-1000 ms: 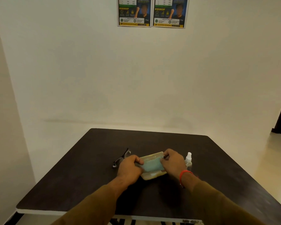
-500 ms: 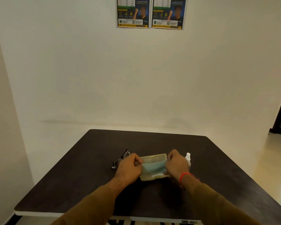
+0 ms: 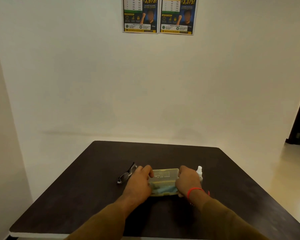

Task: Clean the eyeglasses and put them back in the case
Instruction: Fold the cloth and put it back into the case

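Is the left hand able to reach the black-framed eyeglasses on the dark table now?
Probably yes: the black-framed eyeglasses lie just beside the left hand, nothing between, though it must first release the pale yellow case.

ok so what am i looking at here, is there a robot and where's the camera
No robot here: these are a person's two bare hands, filmed by one wide-angle camera worn on the head, looking forward and down. On the dark square table lie dark-framed eyeglasses, at the left, and a small white spray bottle stands at the right. Between them is an open pale yellow see-through plastic case with a light blue cloth in it. The left hand and the right hand each grip one end of the case. Two posters hang on the wall.
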